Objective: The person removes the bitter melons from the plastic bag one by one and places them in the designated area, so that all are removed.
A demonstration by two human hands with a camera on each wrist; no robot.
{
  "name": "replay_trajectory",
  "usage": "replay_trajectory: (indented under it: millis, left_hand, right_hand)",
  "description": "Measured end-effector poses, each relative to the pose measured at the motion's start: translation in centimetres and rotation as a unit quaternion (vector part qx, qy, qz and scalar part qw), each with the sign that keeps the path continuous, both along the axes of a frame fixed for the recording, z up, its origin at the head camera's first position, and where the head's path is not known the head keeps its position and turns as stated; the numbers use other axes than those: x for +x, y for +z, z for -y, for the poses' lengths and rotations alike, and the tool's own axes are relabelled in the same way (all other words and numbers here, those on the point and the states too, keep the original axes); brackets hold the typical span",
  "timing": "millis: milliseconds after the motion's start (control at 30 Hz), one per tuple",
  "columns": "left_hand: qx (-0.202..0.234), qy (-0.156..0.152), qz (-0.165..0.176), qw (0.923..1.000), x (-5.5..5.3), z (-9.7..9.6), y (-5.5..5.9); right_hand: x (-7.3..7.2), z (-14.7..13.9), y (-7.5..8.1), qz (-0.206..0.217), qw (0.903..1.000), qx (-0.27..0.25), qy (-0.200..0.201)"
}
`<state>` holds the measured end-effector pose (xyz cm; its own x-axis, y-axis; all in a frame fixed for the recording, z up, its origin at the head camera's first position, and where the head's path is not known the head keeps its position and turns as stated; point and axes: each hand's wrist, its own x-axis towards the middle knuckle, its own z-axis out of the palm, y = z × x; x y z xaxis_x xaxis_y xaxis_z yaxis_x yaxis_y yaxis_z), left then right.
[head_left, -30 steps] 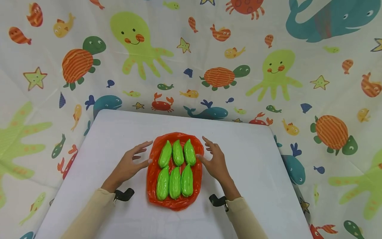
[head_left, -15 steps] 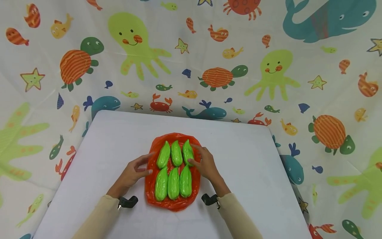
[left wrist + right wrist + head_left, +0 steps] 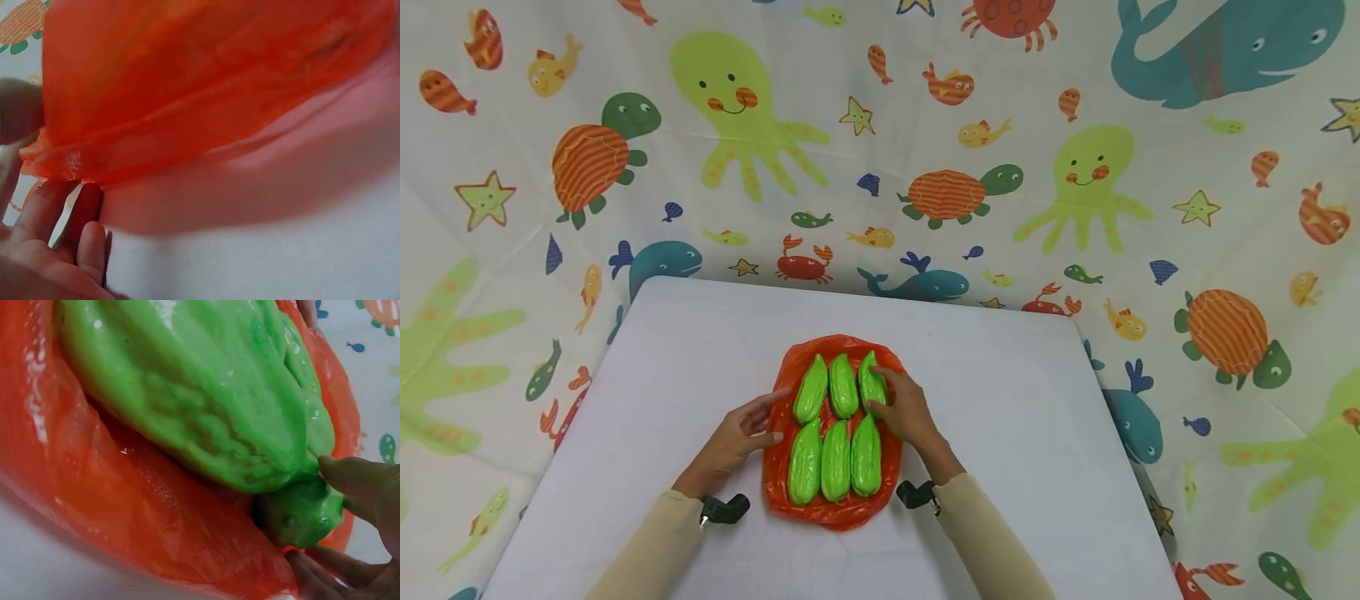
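Several glossy green gourd-like vegetables lie in two rows on a red plastic-covered tray (image 3: 778, 492). In the head view, my right hand (image 3: 908, 407) reaches over the tray's right rim and grips the back-right green gourd (image 3: 868, 385), forefinger across its upper part and thumb at its lower end. The right wrist view shows my thumb and fingers (image 3: 362, 475) around a dark blunt gourd end (image 3: 297, 515), behind a large green gourd (image 3: 187, 394). My left hand (image 3: 736, 437) touches the left rim with extended fingers; its fingers (image 3: 39, 209) meet the red plastic (image 3: 156, 125) edge.
The tray stands on a white table (image 3: 1000, 400), near its middle. Behind and beside the table hangs a curtain (image 3: 850, 142) printed with sea animals. Black wrist cameras, the left (image 3: 726, 510) and right (image 3: 914, 495), sit near the tray's front corners.
My right hand has moved left from beside the tray onto the back-right gourd. My left hand has come slightly right and down to the left rim. The gourds stay in place.
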<state>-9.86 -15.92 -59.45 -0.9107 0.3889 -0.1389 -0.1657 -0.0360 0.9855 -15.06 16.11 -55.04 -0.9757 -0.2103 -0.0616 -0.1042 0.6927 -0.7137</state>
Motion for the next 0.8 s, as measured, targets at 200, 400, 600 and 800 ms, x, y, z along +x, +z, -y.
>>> replay_trajectory:
  millis: [200,400,600,800]
  left_hand:
    - [0.009,-0.002,0.003,1.0000,0.0,-0.1,0.0]
    - [0.010,-0.002,0.010,0.9999,-0.1,-0.1,0.1]
    - [0.006,-0.002,0.006,1.0000,-0.1,0.0,0.1]
    - [-0.001,-0.005,0.005,1.0000,-0.1,-0.1,0.1]
  right_hand:
    - [0.2,-0.1,0.0,0.005,1.0000,-0.004,-0.004]
    - [0.5,-0.6,1.0,0.000,0.9996,-0.026,-0.010]
    - [0.6,-1.4,1.8,-0.012,0.9991,-0.037,-0.017]
    - [0.3,-2.7,2.0,0.006,0.9967,-0.058,-0.056]
